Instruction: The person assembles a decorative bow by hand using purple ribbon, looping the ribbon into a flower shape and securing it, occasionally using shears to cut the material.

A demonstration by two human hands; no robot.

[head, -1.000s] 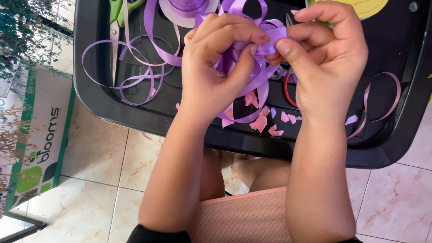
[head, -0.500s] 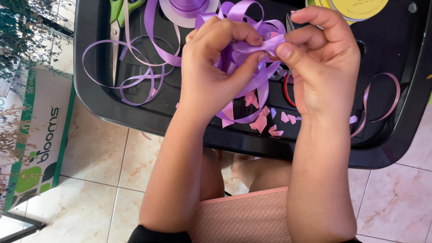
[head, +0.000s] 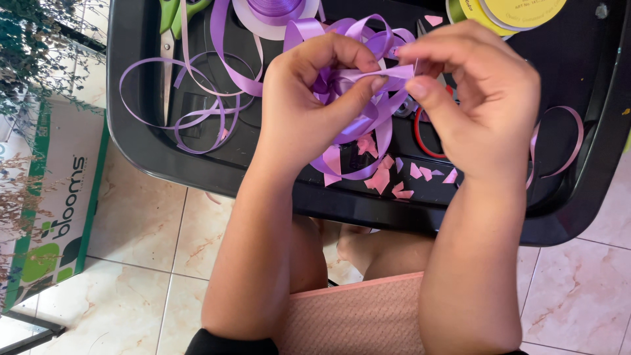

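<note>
1. My left hand is closed around a bunch of shiny purple satin ribbon loops, in the upper middle of the frame. Its thumb presses one flat band of ribbon against the bunch.
2. My right hand pinches the end of this same band between thumb and forefinger, so this grip is nearly shut, with only the thin ribbon inside.
3. The bunch hangs above a black plastic tray, which fills the top of the frame. One tail of the ribbon falls down towards the tray floor.
4. I judge the ribbon very light, soft and slippery. It bends easily and will keep a crease if I squeeze it hard. The best place to hold it is the centre of the bunch, where the loops cross, and flat on the band.
5. Around it in the tray lie loose purple ribbon curls at upper left, small pink paper scraps below my hands, a white spool of purple ribbon and green-handled scissors at the top edge.
</note>
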